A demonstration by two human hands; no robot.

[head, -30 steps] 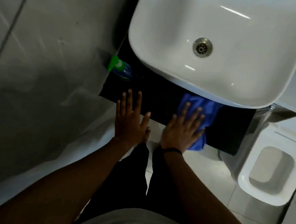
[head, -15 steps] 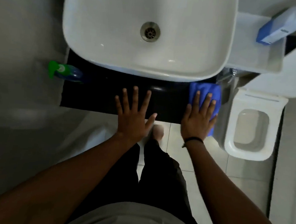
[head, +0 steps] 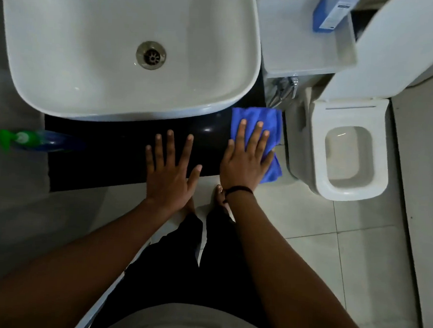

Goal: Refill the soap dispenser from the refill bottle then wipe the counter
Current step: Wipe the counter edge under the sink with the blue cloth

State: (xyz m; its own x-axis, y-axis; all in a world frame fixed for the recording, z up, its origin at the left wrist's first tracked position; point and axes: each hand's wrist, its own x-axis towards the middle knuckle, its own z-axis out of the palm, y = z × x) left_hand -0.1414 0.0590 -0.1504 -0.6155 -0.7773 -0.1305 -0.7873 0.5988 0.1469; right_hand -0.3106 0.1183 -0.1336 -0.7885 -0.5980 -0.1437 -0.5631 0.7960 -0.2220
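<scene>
My right hand point(head: 244, 160) lies flat, fingers spread, pressing a blue cloth point(head: 257, 120) onto the right end of the black counter point(head: 104, 157). Part of the cloth hangs over the counter's front edge. My left hand point(head: 169, 171) rests flat and open on the counter's middle, holding nothing. A soap dispenser point(head: 38, 141) with a green pump top and blue body stands at the counter's left end. A blue and white refill bottle point(head: 331, 11) lies on the white ledge point(head: 294, 41) at the upper right.
A white basin point(head: 65, 40) with a metal drain point(head: 151, 55) sits on the counter behind my hands. A white toilet point(head: 348, 151) stands at the right, a metal valve point(head: 286, 88) beside it. Pale floor tiles lie below.
My right hand has slid the cloth rightward along the counter to its right end. The view has swung right, bringing the toilet and ledge bottle into sight.
</scene>
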